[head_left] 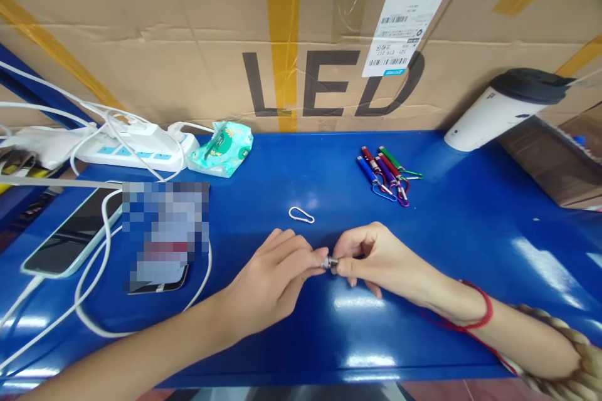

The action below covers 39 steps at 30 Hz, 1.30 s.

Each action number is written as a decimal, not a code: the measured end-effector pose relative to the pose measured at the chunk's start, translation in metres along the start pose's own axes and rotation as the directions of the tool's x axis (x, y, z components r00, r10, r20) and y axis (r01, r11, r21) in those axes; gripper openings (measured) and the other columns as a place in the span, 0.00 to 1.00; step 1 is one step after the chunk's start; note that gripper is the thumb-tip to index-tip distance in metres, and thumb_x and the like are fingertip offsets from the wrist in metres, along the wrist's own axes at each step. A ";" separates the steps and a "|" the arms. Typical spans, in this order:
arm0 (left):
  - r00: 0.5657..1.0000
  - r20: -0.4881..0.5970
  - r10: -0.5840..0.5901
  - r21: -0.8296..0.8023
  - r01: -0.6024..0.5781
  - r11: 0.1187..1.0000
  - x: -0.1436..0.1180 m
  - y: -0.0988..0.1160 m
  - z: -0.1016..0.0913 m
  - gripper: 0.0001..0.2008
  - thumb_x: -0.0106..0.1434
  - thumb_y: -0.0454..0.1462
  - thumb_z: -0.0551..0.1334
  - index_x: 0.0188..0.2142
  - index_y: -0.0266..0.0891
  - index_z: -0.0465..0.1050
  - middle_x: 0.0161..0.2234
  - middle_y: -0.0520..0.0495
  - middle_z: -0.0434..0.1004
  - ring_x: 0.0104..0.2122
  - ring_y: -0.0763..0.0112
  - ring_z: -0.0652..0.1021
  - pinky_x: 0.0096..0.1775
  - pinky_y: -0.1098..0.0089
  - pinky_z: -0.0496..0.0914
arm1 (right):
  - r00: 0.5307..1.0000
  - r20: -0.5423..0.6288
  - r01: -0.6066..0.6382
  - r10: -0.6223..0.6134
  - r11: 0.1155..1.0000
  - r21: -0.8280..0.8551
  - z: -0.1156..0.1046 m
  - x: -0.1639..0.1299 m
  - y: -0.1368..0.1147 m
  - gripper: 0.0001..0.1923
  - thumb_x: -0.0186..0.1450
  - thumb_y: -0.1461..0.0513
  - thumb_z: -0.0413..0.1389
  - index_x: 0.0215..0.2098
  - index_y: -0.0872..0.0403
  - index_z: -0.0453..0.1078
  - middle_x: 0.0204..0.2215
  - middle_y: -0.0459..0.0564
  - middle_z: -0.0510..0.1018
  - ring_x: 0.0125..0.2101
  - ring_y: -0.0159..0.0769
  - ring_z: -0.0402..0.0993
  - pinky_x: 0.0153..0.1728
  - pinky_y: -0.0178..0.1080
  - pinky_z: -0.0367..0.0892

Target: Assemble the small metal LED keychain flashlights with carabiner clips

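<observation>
Left hand (275, 276) and right hand (376, 260) grasp a small silver metal piece (333, 262); pear-shaped silver metal carabiner (301, 220) lies unattached, farther left

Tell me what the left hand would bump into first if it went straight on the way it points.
Past the small metal piece it pinches, the left hand would probably meet the right hand, though depth is unclear.

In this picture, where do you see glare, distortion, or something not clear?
Head view: white glare patches on the glossy blue table; head view: the white cup with black lid leans, probably wide-angle stretch; head view: pixelation hides much of the black-edged phone; head view: the small silver metal piece between left hand and right hand looks indistinct.
</observation>
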<state>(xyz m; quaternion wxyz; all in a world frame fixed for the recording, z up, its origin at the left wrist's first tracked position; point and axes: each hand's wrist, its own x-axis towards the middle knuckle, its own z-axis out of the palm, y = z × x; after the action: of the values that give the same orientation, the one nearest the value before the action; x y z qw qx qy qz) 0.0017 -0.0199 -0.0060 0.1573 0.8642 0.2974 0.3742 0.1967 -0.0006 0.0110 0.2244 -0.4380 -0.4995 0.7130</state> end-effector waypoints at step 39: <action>0.992 0.083 -0.094 -0.121 0.104 0.987 0.000 -0.002 0.003 0.09 0.63 0.26 0.53 0.42 0.36 0.66 0.31 0.52 0.74 0.28 0.77 0.70 0.34 0.74 0.64 | 0.952 0.293 -0.143 0.089 0.975 0.169 0.003 -0.004 0.005 0.21 0.60 0.49 0.55 0.29 0.61 0.69 0.15 0.41 0.63 0.12 0.20 0.58 0.10 0.23 0.62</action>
<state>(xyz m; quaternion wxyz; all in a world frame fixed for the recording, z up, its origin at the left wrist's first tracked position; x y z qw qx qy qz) 0.0029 -0.0183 -0.0089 0.2408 0.8507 0.3096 0.3500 0.1971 -0.0069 0.0082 0.1485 -0.3367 -0.4301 0.8244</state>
